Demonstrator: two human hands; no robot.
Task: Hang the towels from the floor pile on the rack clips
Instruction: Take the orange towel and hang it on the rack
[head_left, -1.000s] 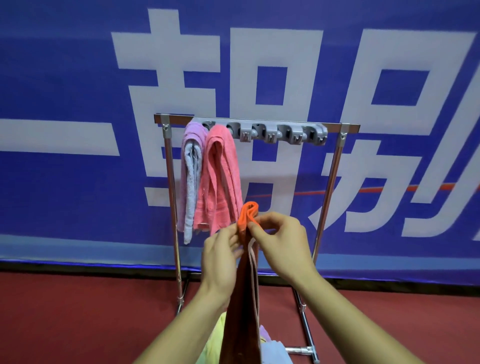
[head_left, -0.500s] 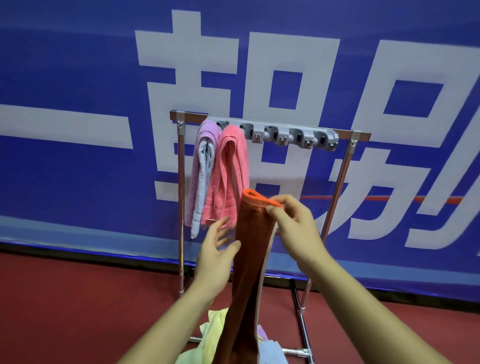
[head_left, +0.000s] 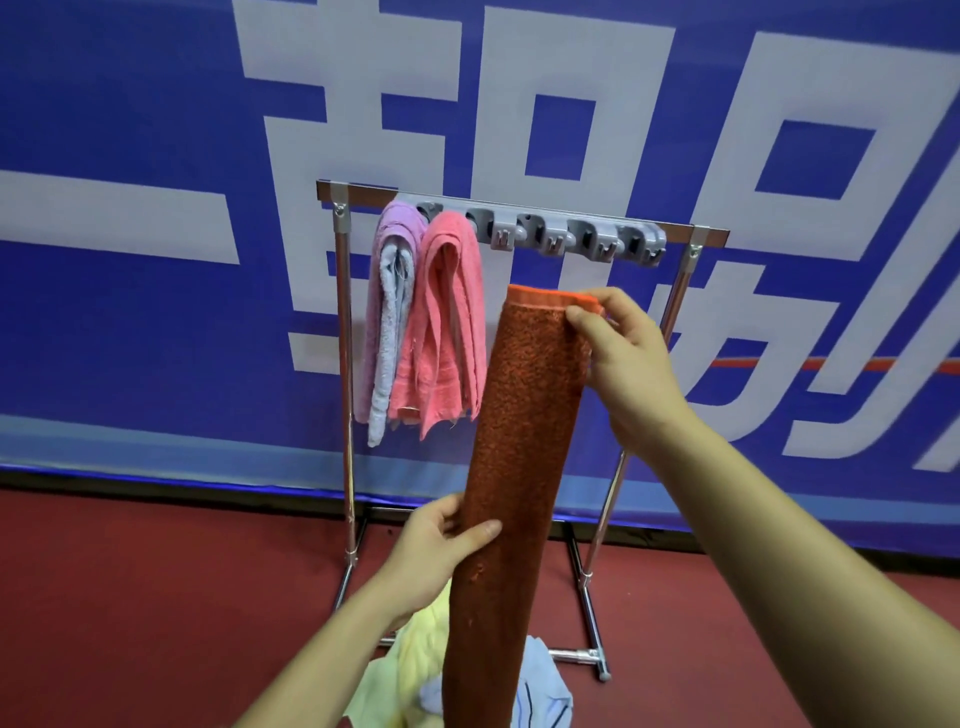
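At the left of the chrome tube rack (head_left: 343, 364), a folded lilac terry towel (head_left: 395, 280) and a folded pink terry towel (head_left: 447, 322) already hang from the first clips of the grey plastic clip strip (head_left: 524, 221). The long rust-orange terry towel (head_left: 519, 441) is held upright in the air just to the right of the pink one, so lifting it carelessly could brush the pink towel and tug it out of its clip. The left hand (head_left: 436, 556) grips the orange towel's lower edge, thumb in front and fingers curled behind. The right hand (head_left: 623, 353) pinches only the right corner of its top hem, a thin hold from which the heavy cloth could slip. Its tail hangs into the floor pile of pale yellow and light blue towels (head_left: 410, 654) and might drag one along. Pushed thick into a free clip (head_left: 550, 236), the hem may not seat
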